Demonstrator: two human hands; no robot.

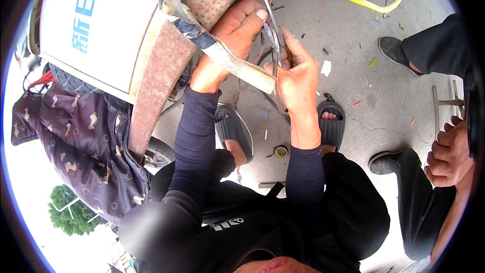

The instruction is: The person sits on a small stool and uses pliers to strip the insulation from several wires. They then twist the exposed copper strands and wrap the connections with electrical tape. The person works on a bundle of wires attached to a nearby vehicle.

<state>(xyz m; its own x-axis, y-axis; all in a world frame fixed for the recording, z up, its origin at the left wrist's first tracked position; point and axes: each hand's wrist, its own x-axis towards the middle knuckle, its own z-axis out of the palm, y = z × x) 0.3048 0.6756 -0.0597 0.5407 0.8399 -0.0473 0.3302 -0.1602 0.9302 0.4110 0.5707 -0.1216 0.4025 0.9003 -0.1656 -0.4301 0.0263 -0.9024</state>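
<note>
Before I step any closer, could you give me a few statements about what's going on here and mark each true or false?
1. The right hand grips a slim metal tool. True.
2. A small yellow-and-black roll lies on the ground between two dark sandals. True.
3. The left hand rests on the ground beside that roll. False: it is raised, up by the rusty metal panel.
4. The yellow cable runs through the lower left of the view. False: it curves across the upper right.
5. A dark cloth with a bird pattern shows on the left side. True.
</note>
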